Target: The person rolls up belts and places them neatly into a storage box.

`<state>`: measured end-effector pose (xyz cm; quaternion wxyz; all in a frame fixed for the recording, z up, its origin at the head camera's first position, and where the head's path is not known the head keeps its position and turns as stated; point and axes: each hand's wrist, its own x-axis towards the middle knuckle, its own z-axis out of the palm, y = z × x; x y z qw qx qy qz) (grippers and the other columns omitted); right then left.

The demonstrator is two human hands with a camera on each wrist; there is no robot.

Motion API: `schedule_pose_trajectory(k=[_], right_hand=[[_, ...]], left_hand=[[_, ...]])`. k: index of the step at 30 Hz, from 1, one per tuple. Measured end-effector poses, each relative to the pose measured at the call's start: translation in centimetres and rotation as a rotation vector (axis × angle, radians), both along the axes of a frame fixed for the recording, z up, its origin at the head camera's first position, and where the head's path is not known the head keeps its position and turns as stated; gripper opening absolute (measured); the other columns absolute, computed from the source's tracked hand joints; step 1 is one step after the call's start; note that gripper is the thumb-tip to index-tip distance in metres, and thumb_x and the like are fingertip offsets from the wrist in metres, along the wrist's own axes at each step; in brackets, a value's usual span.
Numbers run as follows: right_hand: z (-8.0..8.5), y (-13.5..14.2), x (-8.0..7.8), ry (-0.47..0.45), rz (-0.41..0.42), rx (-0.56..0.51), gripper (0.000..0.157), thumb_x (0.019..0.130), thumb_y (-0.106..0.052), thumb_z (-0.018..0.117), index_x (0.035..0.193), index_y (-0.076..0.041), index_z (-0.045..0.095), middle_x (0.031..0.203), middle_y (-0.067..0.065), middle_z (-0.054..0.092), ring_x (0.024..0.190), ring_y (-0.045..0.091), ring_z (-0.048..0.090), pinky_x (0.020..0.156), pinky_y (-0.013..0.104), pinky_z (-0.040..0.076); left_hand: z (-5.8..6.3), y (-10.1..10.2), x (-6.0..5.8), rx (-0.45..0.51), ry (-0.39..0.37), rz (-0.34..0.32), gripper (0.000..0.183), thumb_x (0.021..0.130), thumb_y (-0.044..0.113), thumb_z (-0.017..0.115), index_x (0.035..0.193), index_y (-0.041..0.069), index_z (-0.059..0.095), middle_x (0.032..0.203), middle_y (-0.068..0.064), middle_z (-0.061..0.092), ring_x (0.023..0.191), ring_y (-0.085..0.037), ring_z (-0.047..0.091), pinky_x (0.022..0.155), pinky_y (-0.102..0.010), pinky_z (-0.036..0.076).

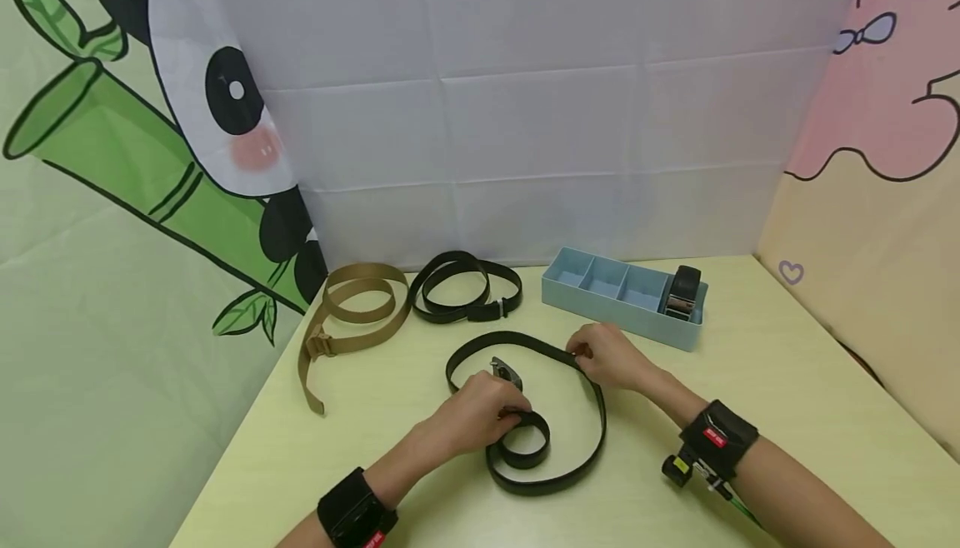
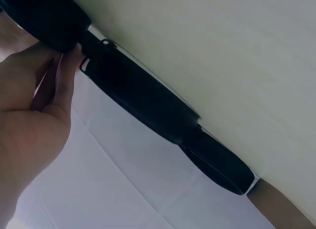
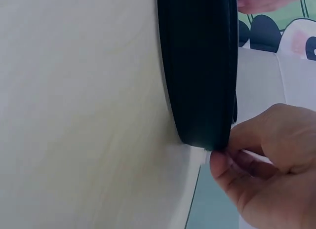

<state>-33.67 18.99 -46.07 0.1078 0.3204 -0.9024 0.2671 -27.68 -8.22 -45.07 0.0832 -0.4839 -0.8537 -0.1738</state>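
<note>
A black belt (image 1: 536,488) stands on its edge on the table in a loose spiral, its metal buckle (image 1: 507,371) beside the left hand. My left hand (image 1: 483,411) pinches the small inner coil between thumb and fingers. At the far right of the outer loop, my right hand (image 1: 611,355) pinches the strap. The right wrist view shows the thumb and fingertips of that hand (image 3: 276,165) at the strap (image 3: 197,66). In the left wrist view the left fingertips (image 2: 76,54) sit against the dark band, partly hidden by it.
Behind on the left lies a tan webbing belt (image 1: 375,338), loosely coiled. Next to it is another coiled black belt (image 1: 487,312). A blue divided box (image 1: 622,319) stands at the back right, with a rolled black belt (image 1: 684,288) in its right compartment. A cloth wall closes off the back.
</note>
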Motion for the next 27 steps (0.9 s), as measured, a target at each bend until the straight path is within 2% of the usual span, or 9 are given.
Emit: schedule_pose_trajectory(k=[3, 7, 10, 12, 16, 19, 24, 27], right_hand=[[-0.2, -2.4, -1.0, -0.016, 0.063, -0.057, 0.018, 0.088, 0.006, 0.071, 0.098, -0.004, 0.083, 0.091, 0.008, 0.078, 0.075, 0.015, 0.066, 0.064, 0.032, 0.054], [-0.5, -5.0, -1.7, -0.078, 0.096, -0.121, 0.016, 0.092, -0.001, 0.073, 0.101, -0.006, 0.083, 0.092, 0.005, 0.079, 0.076, 0.014, 0.068, 0.063, 0.029, 0.053], [-0.4, -5.7, -1.5, -0.088, 0.097, -0.120, 0.014, 0.093, -0.005, 0.073, 0.103, -0.006, 0.083, 0.093, 0.004, 0.079, 0.077, 0.012, 0.068, 0.064, 0.029, 0.055], [-0.1, -5.5, -1.0, -0.052, 0.075, -0.101, 0.013, 0.094, -0.008, 0.073, 0.103, -0.006, 0.082, 0.092, 0.002, 0.078, 0.076, 0.010, 0.067, 0.065, 0.028, 0.055], [0.7, -3.9, 1.7, 0.060, -0.018, -0.037, 0.006, 0.093, -0.012, 0.073, 0.092, -0.011, 0.079, 0.079, -0.004, 0.071, 0.066, 0.006, 0.060, 0.059, 0.026, 0.050], [1.3, -2.7, 4.9, 0.086, -0.075, 0.015, 0.015, 0.090, -0.014, 0.074, 0.076, -0.018, 0.071, 0.067, -0.010, 0.062, 0.057, 0.004, 0.051, 0.053, 0.024, 0.044], [1.6, -1.7, 10.0, -0.053, -0.130, 0.124, 0.035, 0.088, -0.026, 0.076, 0.058, -0.025, 0.057, 0.052, -0.016, 0.048, 0.045, 0.000, 0.040, 0.044, 0.020, 0.034], [1.3, -1.6, 11.5, -0.139, -0.157, 0.149, 0.041, 0.087, -0.030, 0.076, 0.053, -0.025, 0.055, 0.046, -0.016, 0.043, 0.041, -0.001, 0.036, 0.042, 0.019, 0.030]], left_hand=[[0.1, 0.1, 0.0, -0.003, 0.018, -0.011, 0.019, 0.083, -0.002, 0.080, 0.090, 0.015, 0.083, 0.087, 0.007, 0.078, 0.084, 0.000, 0.069, 0.073, -0.016, 0.055], [0.1, 0.2, -0.1, -0.005, 0.025, -0.018, 0.018, 0.082, -0.002, 0.080, 0.087, 0.016, 0.082, 0.083, 0.009, 0.077, 0.080, 0.003, 0.067, 0.070, -0.014, 0.053], [0.0, 0.1, -0.1, -0.002, 0.020, -0.021, 0.018, 0.081, -0.002, 0.080, 0.086, 0.015, 0.082, 0.082, 0.008, 0.077, 0.078, 0.004, 0.066, 0.068, -0.012, 0.051], [0.0, 0.1, -0.1, 0.000, 0.017, -0.025, 0.018, 0.081, -0.003, 0.079, 0.085, 0.015, 0.082, 0.081, 0.008, 0.077, 0.076, 0.004, 0.065, 0.067, -0.011, 0.050], [0.0, 0.3, -0.1, 0.003, 0.021, -0.034, 0.019, 0.081, -0.004, 0.079, 0.084, 0.015, 0.082, 0.081, 0.008, 0.077, 0.076, 0.005, 0.065, 0.067, -0.011, 0.050], [0.1, 0.3, 0.0, 0.006, 0.020, -0.030, 0.019, 0.081, -0.003, 0.080, 0.085, 0.015, 0.082, 0.082, 0.008, 0.077, 0.077, 0.004, 0.066, 0.068, -0.012, 0.051], [0.0, 0.1, 0.0, 0.018, 0.012, -0.024, 0.017, 0.083, -0.002, 0.080, 0.087, 0.015, 0.082, 0.084, 0.008, 0.078, 0.077, 0.004, 0.066, 0.067, -0.011, 0.052], [0.0, 0.1, 0.0, 0.028, 0.009, -0.028, 0.017, 0.083, -0.002, 0.080, 0.088, 0.014, 0.083, 0.084, 0.007, 0.078, 0.078, 0.003, 0.067, 0.067, -0.012, 0.052]])
